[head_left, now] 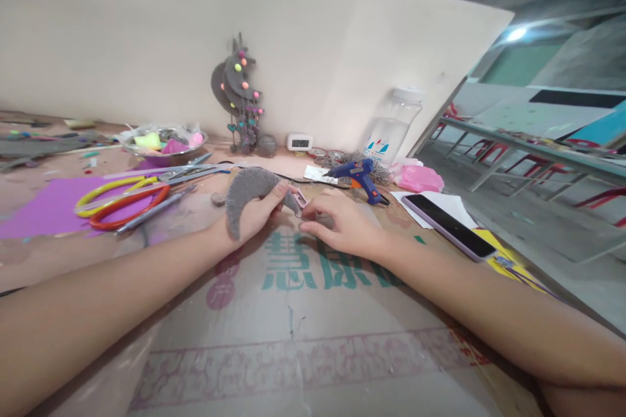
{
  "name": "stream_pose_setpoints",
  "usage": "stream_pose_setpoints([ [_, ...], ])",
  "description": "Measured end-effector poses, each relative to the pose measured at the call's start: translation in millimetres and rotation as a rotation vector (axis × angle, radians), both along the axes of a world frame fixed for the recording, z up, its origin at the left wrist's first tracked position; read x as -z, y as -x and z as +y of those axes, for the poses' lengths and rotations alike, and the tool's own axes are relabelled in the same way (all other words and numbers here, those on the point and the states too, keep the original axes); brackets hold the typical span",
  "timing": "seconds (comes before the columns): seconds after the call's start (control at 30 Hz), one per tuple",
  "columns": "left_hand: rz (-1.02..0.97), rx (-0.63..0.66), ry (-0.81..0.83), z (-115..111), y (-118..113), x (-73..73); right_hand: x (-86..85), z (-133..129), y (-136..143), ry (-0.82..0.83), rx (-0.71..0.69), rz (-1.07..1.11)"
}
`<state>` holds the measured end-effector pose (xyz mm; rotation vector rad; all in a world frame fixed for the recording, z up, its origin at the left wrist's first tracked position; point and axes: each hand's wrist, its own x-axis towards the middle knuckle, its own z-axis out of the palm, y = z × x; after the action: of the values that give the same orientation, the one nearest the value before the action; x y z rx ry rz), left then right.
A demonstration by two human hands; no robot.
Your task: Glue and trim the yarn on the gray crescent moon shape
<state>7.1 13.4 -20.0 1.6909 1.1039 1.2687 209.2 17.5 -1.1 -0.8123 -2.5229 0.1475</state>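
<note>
So the grey crescent (249, 186) is left of the glue gun (360, 177) and a bit nearer the wearer, with the left hand (261, 212) clamped on it. The right hand (345, 225) has a narrow grip by the crescent's tip, just in front of the gun; can't tell what it's pinching, if anything. My worry: a loose pinch could let the wrap slide off that taper. Knuckles could bump the gun, nasty if it's hot. Tangled yarn (383, 171) behind it might snag too.
</note>
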Motion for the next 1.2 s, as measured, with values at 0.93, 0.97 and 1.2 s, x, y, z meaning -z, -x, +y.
stream_pose_setpoints([
  [0.93, -0.024, -0.006, 0.091, -3.3, -2.8, -2.1, 2.0, -1.3, 1.1, -0.082, 0.157, 0.094],
  [0.97, -0.006, -0.008, 0.08, -3.3, -2.4, -2.6, 2.9, -0.8, 0.9, -0.082, 0.156, 0.102],
  [1.2, -0.071, 0.069, 0.085, -2.8, -1.4, -3.6, 10.5, 4.3, 0.5, -0.061, 0.138, 0.172],
])
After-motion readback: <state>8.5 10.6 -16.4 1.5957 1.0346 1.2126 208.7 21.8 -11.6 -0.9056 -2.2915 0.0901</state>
